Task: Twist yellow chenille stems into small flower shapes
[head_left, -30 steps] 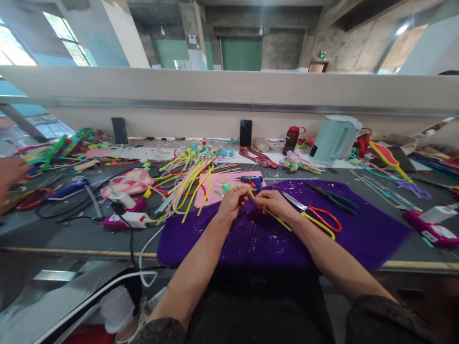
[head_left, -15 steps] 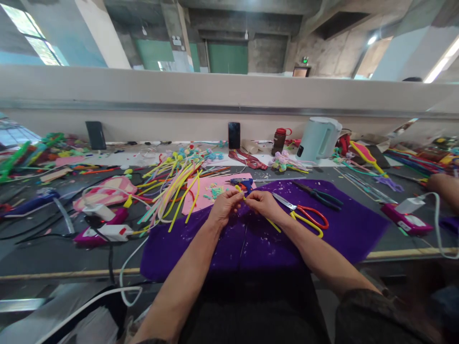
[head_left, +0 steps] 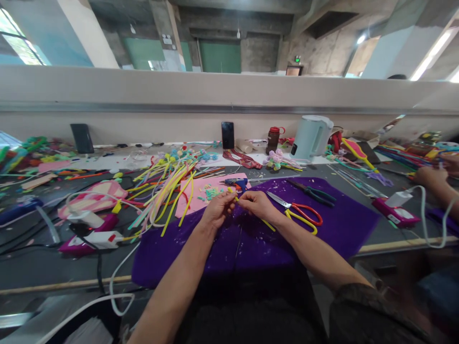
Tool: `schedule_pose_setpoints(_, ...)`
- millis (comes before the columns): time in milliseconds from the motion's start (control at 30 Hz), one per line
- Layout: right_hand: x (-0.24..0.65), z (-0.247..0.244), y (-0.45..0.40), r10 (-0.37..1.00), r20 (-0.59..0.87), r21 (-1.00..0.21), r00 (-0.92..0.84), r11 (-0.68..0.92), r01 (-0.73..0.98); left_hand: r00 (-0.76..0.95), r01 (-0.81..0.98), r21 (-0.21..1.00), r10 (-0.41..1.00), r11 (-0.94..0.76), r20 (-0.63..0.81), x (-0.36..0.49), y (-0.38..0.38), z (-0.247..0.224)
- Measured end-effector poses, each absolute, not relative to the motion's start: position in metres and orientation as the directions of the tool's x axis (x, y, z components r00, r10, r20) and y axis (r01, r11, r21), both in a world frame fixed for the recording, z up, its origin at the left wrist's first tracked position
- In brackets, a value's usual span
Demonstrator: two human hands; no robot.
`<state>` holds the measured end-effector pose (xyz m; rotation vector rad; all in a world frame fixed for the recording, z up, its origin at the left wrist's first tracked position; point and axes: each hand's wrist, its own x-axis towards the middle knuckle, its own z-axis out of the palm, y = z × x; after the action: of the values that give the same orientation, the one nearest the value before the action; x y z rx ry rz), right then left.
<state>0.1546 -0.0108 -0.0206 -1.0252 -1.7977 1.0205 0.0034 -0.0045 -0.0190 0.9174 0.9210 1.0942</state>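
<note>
My left hand [head_left: 218,210] and my right hand [head_left: 258,205] meet over a purple cloth [head_left: 218,258], fingers pinched on a yellow pipe cleaner [head_left: 268,225]. One end of it pokes out between the fingertips; a longer tail emerges below my right hand. Just beyond the hands lies a blue glue gun [head_left: 241,183], beside a pink sheet [head_left: 182,209] that bears small green and yellow cut pieces [head_left: 211,192]. Scissors [head_left: 301,213] with one red and one yellow handle rest to the right, with dark-handled pliers [head_left: 319,195] behind them.
Yellow and pastel pipe cleaners [head_left: 168,188] pile up at left. Magenta power strips [head_left: 77,241] with cables flank the cloth. A kettle [head_left: 311,136], a bottle [head_left: 273,141] and a phone [head_left: 227,135] stand at the back. Another person's hand [head_left: 430,177] works at far right.
The whole view has shifted slightly, so the scene sits further left. Both hands keep their pinch on the yellow pipe cleaner. The other person's hands show more at right.
</note>
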Motion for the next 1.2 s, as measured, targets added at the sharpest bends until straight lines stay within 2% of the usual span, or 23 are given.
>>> schedule_pose_setpoints(300,0.1558,-0.0237,-0.0109,0.904,0.26,-0.876,-0.34,0.369,0.31,0.182,-0.16,0.984,0.982,0.076,-0.046,0.0006,-0.0046,-0.0213)
schedule_pose_setpoints(767,0.1566,-0.0217,-0.0113,0.904,0.264,-0.878,-0.337,0.37,0.304,0.144,-0.131,0.991,0.989,0.031,-0.012,0.0015,-0.0055,-0.0208)
schedule_pose_setpoints(1200,0.1547,-0.0227,-0.0138,0.924,0.153,-0.975,-0.351,0.199,0.099,0.156,-0.197,0.98,0.987,0.003,0.028,0.0011,-0.0091,-0.0198)
